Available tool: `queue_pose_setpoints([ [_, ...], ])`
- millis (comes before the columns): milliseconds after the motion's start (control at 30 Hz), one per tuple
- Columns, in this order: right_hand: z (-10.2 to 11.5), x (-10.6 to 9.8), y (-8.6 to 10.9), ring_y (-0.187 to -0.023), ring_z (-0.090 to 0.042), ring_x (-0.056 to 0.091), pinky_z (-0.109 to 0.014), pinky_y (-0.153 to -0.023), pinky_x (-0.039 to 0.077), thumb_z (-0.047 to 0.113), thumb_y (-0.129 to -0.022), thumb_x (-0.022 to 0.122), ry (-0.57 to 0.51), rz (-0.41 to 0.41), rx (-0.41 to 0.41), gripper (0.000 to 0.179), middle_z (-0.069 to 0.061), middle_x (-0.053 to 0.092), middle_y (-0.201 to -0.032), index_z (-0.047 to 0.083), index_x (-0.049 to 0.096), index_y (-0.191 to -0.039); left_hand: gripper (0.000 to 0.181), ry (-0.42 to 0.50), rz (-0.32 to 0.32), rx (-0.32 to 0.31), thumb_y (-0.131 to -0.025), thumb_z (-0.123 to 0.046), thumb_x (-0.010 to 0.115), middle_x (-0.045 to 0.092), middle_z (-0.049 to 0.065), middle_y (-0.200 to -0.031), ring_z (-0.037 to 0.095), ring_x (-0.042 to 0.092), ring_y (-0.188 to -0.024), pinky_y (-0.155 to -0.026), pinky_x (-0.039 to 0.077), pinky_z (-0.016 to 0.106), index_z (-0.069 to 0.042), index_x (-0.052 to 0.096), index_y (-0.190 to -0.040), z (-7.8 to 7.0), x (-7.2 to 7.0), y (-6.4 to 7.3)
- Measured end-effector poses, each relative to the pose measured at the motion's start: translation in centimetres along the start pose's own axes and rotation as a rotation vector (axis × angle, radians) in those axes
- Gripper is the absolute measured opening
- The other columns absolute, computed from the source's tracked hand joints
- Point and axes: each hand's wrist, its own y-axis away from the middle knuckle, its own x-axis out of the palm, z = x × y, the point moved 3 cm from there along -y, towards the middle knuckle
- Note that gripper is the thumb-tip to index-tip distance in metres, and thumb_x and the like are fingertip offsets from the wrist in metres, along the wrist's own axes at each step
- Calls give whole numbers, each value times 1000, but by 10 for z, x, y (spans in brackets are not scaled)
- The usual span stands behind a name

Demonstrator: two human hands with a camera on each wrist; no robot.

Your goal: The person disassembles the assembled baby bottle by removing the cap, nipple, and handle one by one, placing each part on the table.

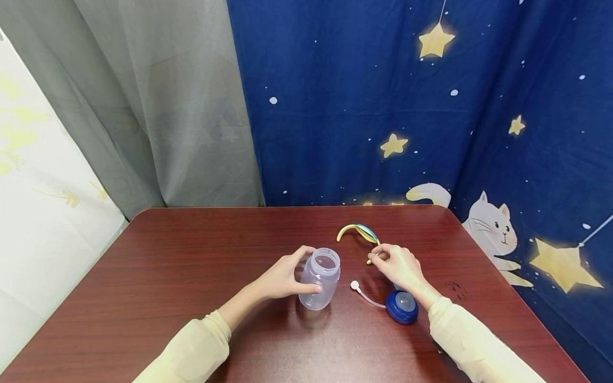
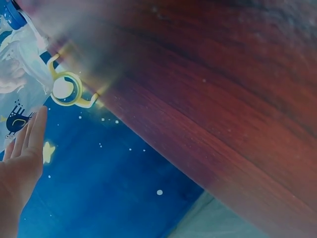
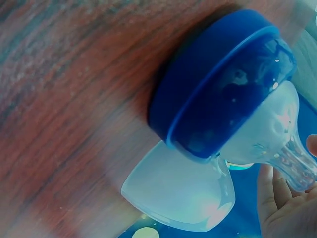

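Note:
My left hand (image 1: 289,276) grips a clear baby bottle (image 1: 320,282), thumb in front and fingers behind. The bottle stands upright and open-mouthed; the left wrist view catches its dark animal print (image 2: 17,121) beside my straight fingers. Farther right, the fingertips of my right hand (image 1: 396,263) overlap one end of a yellow and blue two-armed handle ring (image 1: 365,232). In the right wrist view, thumb and fingers stand apart. Below that wrist sits a blue collar (image 1: 399,314) with a clear nipple (image 3: 265,129); its straw (image 1: 371,300) ends in a white weight (image 1: 354,285).
A clear dome cap (image 3: 181,186) lies against the collar in the right wrist view. The dark red wooden table (image 1: 191,250) ends in front of a grey curtain (image 1: 191,106) and a blue star-patterned curtain (image 1: 335,133).

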Motion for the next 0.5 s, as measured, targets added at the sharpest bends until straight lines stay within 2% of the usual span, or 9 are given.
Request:
queue_pose_setpoints([
  [100,0,0,0,-65,-8,54,-32,-54,39,32,-81,61,1,-1,3,18,10,64,-73,18,65,-91,63,10,0,-1,-69,-27,76,58,-1,-105,10,56,-94,-76,45,24,-13,40,-118,4,1,-1],
  [233,0,0,0,-64,-7,54,-32,-54,39,32,-81,61,-2,-4,2,17,11,64,-73,18,65,-91,63,6,6,-43,-69,-24,76,58,-1,-105,9,56,-94,-75,45,23,-12,39,-119,4,2,-1],
  [433,-1,1,0,-64,-7,55,-32,-54,39,32,-81,61,-3,-9,2,17,12,63,-72,18,65,-90,61,7,35,-58,-70,-12,75,57,10,-105,15,57,-93,-75,45,25,-2,38,-117,-19,-2,1],
  [500,-1,1,0,-64,-7,54,-31,-54,39,32,-81,61,-2,-6,7,17,12,63,-72,18,65,-90,61,5,42,-64,-69,-11,75,57,10,-104,16,57,-92,-75,45,25,-1,38,-116,-22,-2,1],
])
